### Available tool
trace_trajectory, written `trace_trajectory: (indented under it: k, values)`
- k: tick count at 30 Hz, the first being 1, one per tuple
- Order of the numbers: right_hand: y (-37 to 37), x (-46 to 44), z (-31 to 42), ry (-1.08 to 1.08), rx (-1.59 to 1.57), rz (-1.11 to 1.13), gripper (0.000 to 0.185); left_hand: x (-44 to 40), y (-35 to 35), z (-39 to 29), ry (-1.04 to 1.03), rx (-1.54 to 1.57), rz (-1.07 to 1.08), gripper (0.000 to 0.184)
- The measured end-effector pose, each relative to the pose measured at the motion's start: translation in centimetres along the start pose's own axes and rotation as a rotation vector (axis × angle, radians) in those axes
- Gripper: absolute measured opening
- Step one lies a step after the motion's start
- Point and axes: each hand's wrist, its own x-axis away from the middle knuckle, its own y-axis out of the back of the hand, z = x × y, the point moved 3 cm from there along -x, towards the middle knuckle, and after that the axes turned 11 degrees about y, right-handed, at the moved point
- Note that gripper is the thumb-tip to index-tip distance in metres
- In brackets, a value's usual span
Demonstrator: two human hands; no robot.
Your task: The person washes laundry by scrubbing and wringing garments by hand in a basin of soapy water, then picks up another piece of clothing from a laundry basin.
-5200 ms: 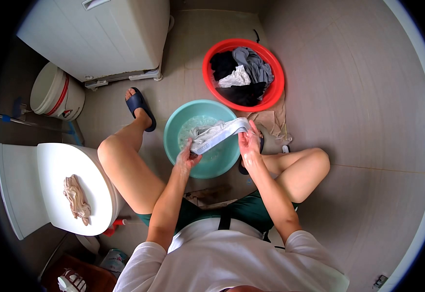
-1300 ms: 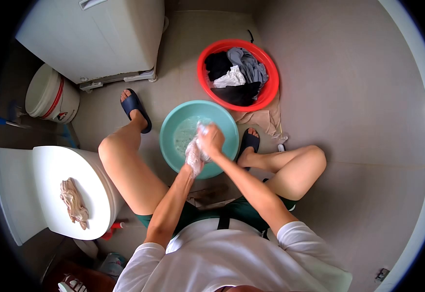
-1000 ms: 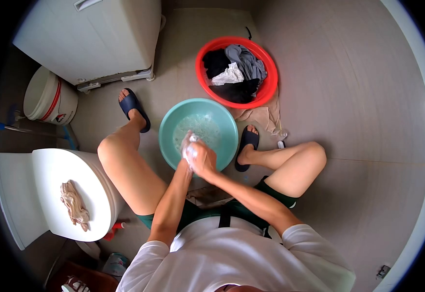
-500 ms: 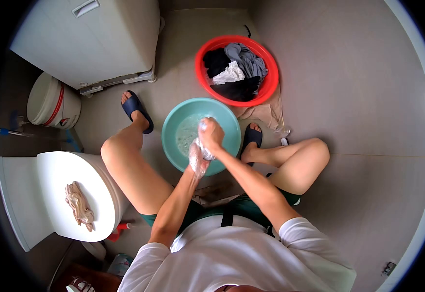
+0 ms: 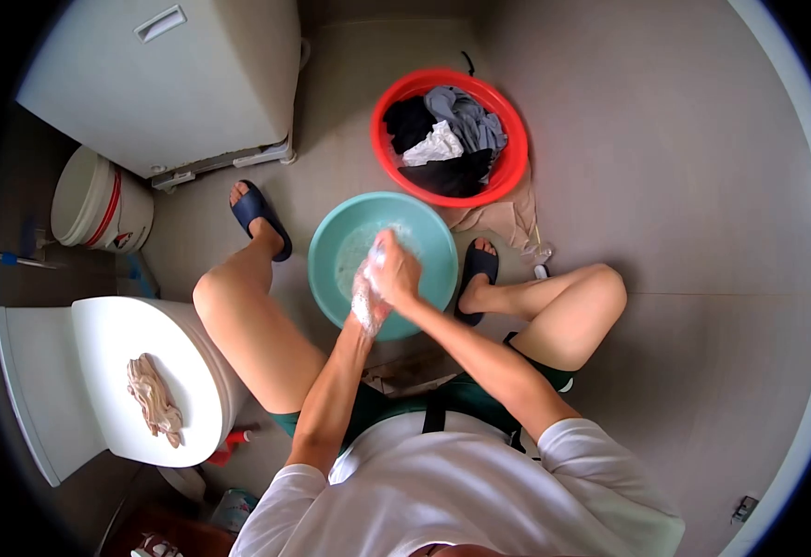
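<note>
As left hand (image 5: 367,299) meets right (image 5: 399,273), cloth (image 5: 376,254) (sudsy) between.

Beyond the toilet (image 5: 103,395) stands a bucket (image 5: 103,209), white with a red band, and farther past it a white appliance (image 5: 168,102) with a recessed handle (image 5: 161,23), while a rod (image 5: 20,261) runs between toilet and bucket. Beside the toilet's front, low on the floor, is a red object (image 5: 229,448); on the toilet's near side sit a container (image 5: 233,509) and a brown surface (image 5: 164,527), perhaps a stool, though the shadow there makes it hard to tell. Well apart from the toilet, across the floor (image 5: 674,399), is a small fitting (image 5: 744,509).
</note>
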Motion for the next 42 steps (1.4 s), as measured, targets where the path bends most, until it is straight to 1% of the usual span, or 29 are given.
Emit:
trace_trajectory:
  k: [1, 2, 3, 4, 5, 6, 7, 8, 11, 12, 13, 14, 15, 17, 18, 19, 20, 21, 24, 25, 28, 29, 32, 33, 36, 37, 38, 40, 42]
  values:
    - [0.0, 2.1, 1.4, 0.074, -0.034, -0.014, 0.028, -3.1, 4.0, 0.0, 0.085, 0.094, 0.588, 0.026]
    - [-0.1, 3.9, 2.6, 0.148, -0.072, -0.020, 0.028, -3.4, 5.3, -0.5, 0.212, 0.093, 0.695, 0.027]
    - [-0.3, 5.0, 3.2, 0.221, -0.024, -0.049, 0.028, -2.6, 5.2, -0.8, 0.120, 0.017, 0.409, 0.028]
    - [-0.3, 5.4, 3.4, 0.296, 0.023, -0.079, 0.028, -3.6, 6.5, -0.2, 0.078, 0.013, 0.373, 0.029]
    - [-0.6, 4.2, 2.2, 0.137, -0.033, -0.001, 0.025, -4.3, 7.2, 0.2, 0.037, 0.008, 0.335, 0.030]
    - [-0.5, 2.1, 0.7, 0.076, -0.002, -0.021, 0.025, -6.8, 9.6, 1.5, 0.045, 0.071, 0.541, 0.032]
    - [-0.3, -0.7, -1.3, 0.019, 0.028, -0.048, 0.025, -0.5, 0.6, 0.6, 0.013, 0.016, -0.035, 0.034]
    - [-0.1, -2.1, -2.3, -0.037, 0.060, -0.074, 0.025, 0.4, 0.0, 1.2, -0.044, -0.022, -0.129, 0.034]
    - [0.0, -1.0, -1.6, -0.035, 0.047, -0.108, 0.023, -0.4, 0.8, 0.5, -0.009, -0.005, -0.115, 0.038]
    - [-0.2, 0.8, -0.8, -0.025, 0.040, -0.024, 0.024, -0.8, 1.6, 0.2, 0.035, 0.055, -0.078, 0.040]
    - [0.6, 3.2, 1.8, 0.077, -0.023, -0.011, 0.025, -2.4, 4.2, 0.0, 0.234, 0.311, 0.428, 0.039]
    - [1.3, 4.8, 3.8, 0.174, -0.088, 0.004, 0.026, -0.9, 4.2, -0.1, 0.098, 0.082, 0.103, 0.029]
    - [0.9, 4.7, 3.1, 0.173, -0.038, -0.015, 0.026, -2.1, 5.3, 0.2, 0.171, 0.164, 0.369, 0.032]
    - [-0.9, 3.3, -0.3, 0.165, 0.051, -0.048, 0.026, -2.7, 4.5, 1.1, 0.163, 0.130, 0.301, 0.036]
    - [-1.7, 1.2, -3.2, 0.113, 0.105, -0.088, 0.021, -2.0, 2.4, 1.0, 0.081, 0.000, -0.029, 0.036]
    - [0.2, -0.7, -3.4, -0.001, 0.109, -0.135, 0.017, -1.7, 3.2, 1.0, 0.082, -0.027, 0.065, 0.029]
    - [1.5, -2.1, -4.1, -0.058, 0.069, -0.142, 0.016, -1.1, 2.2, 0.6, 0.047, 0.030, 0.038, 0.032]
    - [1.3, -2.4, -5.5, 0.025, -0.060, -0.200, 0.018, 0.8, -0.8, -0.7, 0.090, 0.059, 0.089, 0.032]
    - [1.6, -1.4, -6.7, -0.146, -0.607, -0.055, 0.025, 2.5, -3.2, -2.9, 0.059, 0.163, 0.312, 0.038]
    - [1.7, -0.6, -6.7, -0.212, -0.909, 0.040, 0.040, 2.6, -3.7, -3.0, 0.028, 0.190, 0.438, 0.044]
    - [2.4, 1.9, -6.3, -0.397, -1.097, 0.248, 0.054, 1.1, -2.5, -3.0, -0.059, 0.233, 0.370, 0.039]
    - [2.8, 2.8, -5.6, -0.424, -1.164, 0.317, 0.065, 1.2, -2.7, -2.8, -0.083, 0.308, 0.357, 0.029]
    - [3.3, 4.4, -1.9, -0.322, -1.155, 0.218, 0.075, -0.4, 0.0, -2.8, -0.276, 0.290, 0.154, 0.018]
    - [3.9, 4.8, -0.2, -0.295, -1.032, 0.285, 0.081, -0.3, -0.4, -3.1, -0.324, 0.205, 0.118, 0.012]
    - [1.3, 5.8, -0.5, 0.362, -0.401, 0.071, 0.075, -0.7, 0.3, -3.5, -0.355, -0.030, 0.050, 0.014]
    - [2.3, 6.8, 1.3, 0.299, -0.263, 0.206, 0.066, -0.1, -0.3, -3.6, -0.253, -0.023, -0.073, 0.028]
    - [2.3, 7.5, 2.4, 0.335, -0.153, 0.219, 0.053, -0.1, 0.4, -3.5, -0.217, 0.002, -0.173, 0.039]
    - [2.0, 7.5, 3.3, 0.453, -0.049, 0.231, 0.038, -2.3, 4.6, -3.2, -0.211, -0.064, -0.070, 0.042]
    - [0.8, 4.4, 1.1, 0.397, 0.235, 0.150, 0.030, -2.9, 5.3, -1.3, 0.081, 0.040, 0.445, 0.040]
